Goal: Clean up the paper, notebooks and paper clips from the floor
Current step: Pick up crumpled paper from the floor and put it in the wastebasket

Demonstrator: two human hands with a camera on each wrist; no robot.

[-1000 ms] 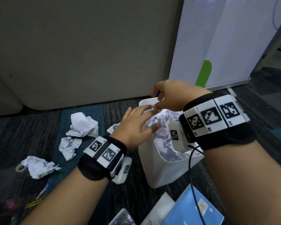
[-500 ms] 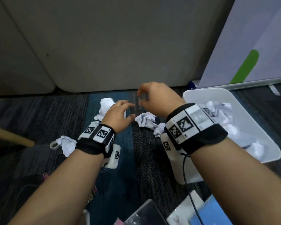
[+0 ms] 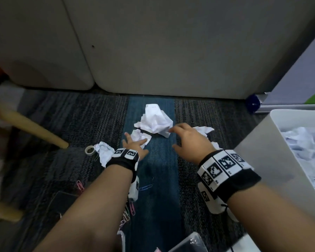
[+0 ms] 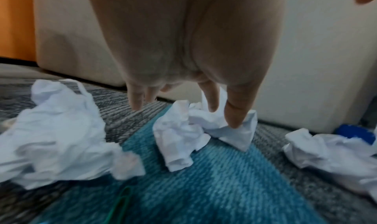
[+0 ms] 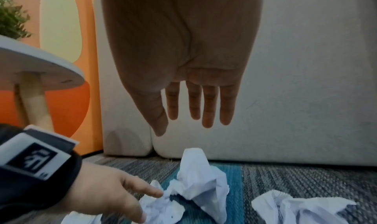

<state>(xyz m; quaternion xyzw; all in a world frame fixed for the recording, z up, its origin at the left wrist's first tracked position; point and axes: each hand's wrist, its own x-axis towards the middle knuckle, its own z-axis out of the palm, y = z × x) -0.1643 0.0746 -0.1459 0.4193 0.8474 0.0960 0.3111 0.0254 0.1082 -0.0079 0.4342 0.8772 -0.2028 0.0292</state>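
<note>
Hiding crumpled paper [image 3: 205, 130] partly, right hand [image 3: 190, 142], notebook cut off

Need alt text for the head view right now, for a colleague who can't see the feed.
Both hands reach open toward crumpled paper on the carpet: the left hand at a small wad, the right hand just short of a larger one. A white bin holding paper stands at right; paper clips lie near the left forearm.
</note>
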